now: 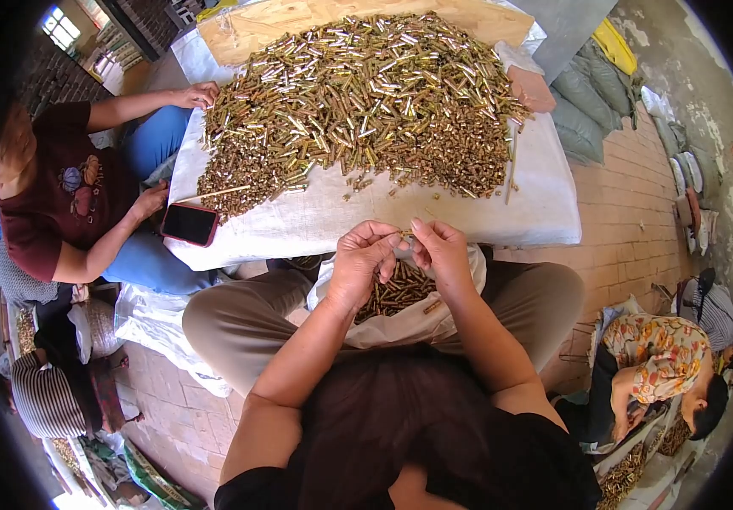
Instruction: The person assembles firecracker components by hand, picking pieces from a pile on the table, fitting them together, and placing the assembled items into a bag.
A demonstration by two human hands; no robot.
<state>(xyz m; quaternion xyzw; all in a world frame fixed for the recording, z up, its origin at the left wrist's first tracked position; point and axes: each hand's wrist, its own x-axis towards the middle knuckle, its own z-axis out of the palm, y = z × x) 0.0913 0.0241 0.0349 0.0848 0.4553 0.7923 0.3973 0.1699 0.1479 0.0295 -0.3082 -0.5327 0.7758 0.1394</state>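
Casing (407,239), a small brass tube, is pinched between the fingertips of the left hand (365,255) and right hand (439,252), held together above a white bag (400,327) of more casings on the lap. It is judged light, rigid and smooth, likely slippery, and best gripped across its middle. A heap (366,102) far too many to count is spread on a white cloth (434,212) over a low table. One phone (189,223) is lying at the cloth's edge, touched by a neighbour's hand (149,201). Three other people are seen seated nearby.
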